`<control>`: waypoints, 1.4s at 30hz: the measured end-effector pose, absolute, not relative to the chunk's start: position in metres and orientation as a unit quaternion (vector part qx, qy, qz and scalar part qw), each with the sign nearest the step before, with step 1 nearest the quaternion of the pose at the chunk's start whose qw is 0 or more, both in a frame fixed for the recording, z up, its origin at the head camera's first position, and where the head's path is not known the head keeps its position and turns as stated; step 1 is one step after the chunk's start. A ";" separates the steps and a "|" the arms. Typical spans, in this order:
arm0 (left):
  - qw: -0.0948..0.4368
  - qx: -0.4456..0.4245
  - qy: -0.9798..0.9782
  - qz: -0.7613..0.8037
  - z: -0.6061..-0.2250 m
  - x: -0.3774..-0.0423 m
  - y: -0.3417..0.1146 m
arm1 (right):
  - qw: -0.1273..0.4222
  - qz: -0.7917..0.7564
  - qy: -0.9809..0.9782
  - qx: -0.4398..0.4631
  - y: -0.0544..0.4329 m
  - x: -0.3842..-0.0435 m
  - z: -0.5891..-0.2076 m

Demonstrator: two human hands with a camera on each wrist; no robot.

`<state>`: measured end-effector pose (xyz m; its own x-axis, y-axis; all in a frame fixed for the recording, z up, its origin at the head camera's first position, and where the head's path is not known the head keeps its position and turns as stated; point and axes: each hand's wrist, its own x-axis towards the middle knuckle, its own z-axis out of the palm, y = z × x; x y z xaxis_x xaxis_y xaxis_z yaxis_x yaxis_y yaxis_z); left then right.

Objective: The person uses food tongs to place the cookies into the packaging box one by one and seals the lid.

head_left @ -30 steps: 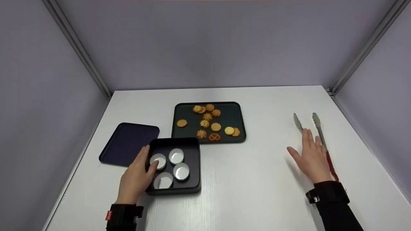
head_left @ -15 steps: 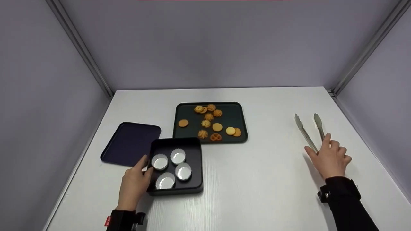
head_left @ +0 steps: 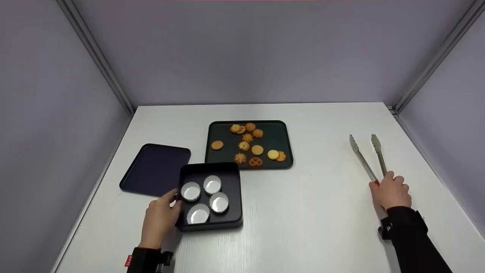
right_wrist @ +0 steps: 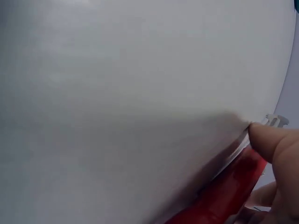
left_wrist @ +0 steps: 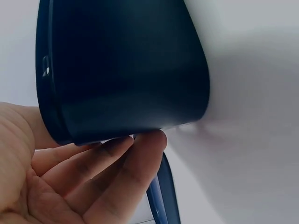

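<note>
My left hand (head_left: 160,220) holds the left side of a deep black square pan (head_left: 232,197). In the left wrist view its fingertips (left_wrist: 154,140) press against the dark outer wall. Several white fluted baking cups (head_left: 198,214) stand inside the pan. On the right, my right hand (head_left: 393,192) grips a pair of metal tongs (head_left: 363,162) around the handles, their two arms spread apart and pointing away. A red tong handle (right_wrist: 229,191) shows under the thumb in the right wrist view; the handle ends are hidden in the head view.
A dark green tray (head_left: 273,136) with several cookies (head_left: 257,150) and a pretzel (head_left: 255,162) lies behind the pan. At the left is a flat dark blue tray (head_left: 155,168). Grey panels (head_left: 242,53) enclose the white table (head_left: 310,212) at the back and sides.
My right hand has come down from above the tongs onto their handles and grips them. My left hand has slid toward me along the pan's side, its thumb drawing back from the cups.
</note>
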<state>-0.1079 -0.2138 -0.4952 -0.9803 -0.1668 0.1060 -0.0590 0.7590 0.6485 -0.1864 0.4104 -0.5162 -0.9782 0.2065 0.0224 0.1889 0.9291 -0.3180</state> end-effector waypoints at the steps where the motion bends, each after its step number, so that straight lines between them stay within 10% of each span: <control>1: 0.079 0.061 -0.933 -0.345 -0.495 -0.108 -0.213 | 0.025 0.164 -0.981 -0.100 0.411 -0.187 -0.516; 13: 0.144 -0.002 -0.929 -0.341 -0.499 -0.106 -0.198 | 0.080 0.222 -0.965 -0.115 0.406 -0.188 -0.510; 30: 0.159 -0.064 -0.919 -0.356 -0.505 -0.110 -0.144 | 0.230 0.222 -0.940 0.121 0.328 -0.194 -0.488; 42: 0.164 -0.091 -0.919 -0.346 -0.513 -0.107 -0.112 | 0.112 0.191 -0.952 0.209 0.284 -0.198 -0.465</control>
